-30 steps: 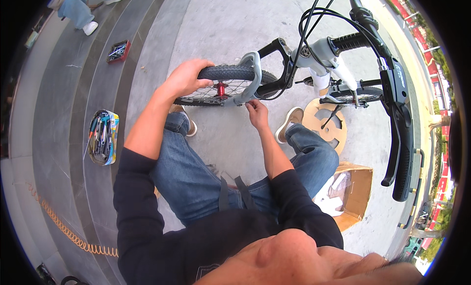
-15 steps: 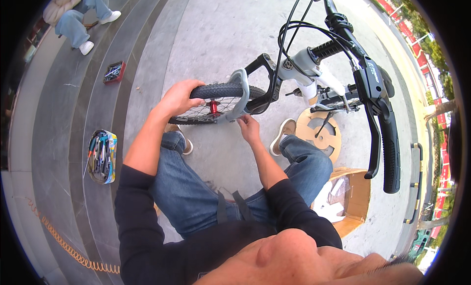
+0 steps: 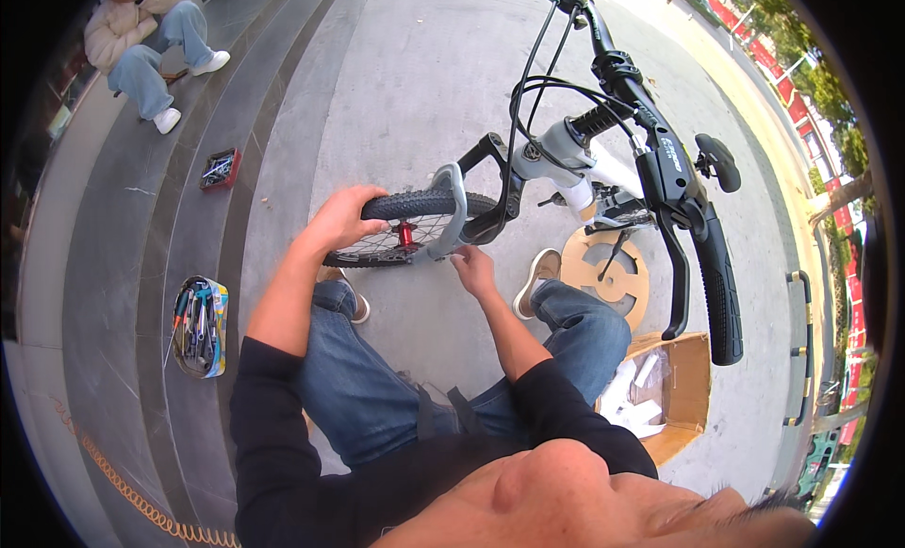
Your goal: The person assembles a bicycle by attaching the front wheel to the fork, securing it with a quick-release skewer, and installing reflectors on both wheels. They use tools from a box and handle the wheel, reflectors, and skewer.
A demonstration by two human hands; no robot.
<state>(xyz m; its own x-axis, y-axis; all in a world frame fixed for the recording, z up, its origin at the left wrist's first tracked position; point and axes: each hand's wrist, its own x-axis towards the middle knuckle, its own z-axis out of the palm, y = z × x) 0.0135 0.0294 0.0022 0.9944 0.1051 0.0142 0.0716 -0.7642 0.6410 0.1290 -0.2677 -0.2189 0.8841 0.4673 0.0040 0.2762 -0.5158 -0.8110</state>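
Observation:
My left hand (image 3: pixel 346 218) is closed round the bicycle's front wheel (image 3: pixel 415 206), thumb on the near side of the black knobby tyre. The wheel has a red hub (image 3: pixel 405 234) and sits between the legs of the grey and black suspension fork (image 3: pixel 459 204). Close by the fork's lower end, my right hand (image 3: pixel 474 268) has its fingertips pinched together; whatever they hold is too small to make out. Above and to the right, the handlebar (image 3: pixel 650 124) carries a black grip (image 3: pixel 721 293), a brake lever (image 3: pixel 677 284) and looping cables.
On the grey step at left stand a tool tin (image 3: pixel 200 326) and a small red box of metal parts (image 3: pixel 220 169). A coiled orange hose (image 3: pixel 141 496) lies lower left. Right of my legs are a cardboard disc (image 3: pixel 575 256) and an open carton (image 3: pixel 686 388). Another person (image 3: pixel 151 62) sits far left.
My view has tilted a little, so the surroundings sit lower. The handlebar has swung somewhat leftward. Both hands keep their places at the wheel and fork.

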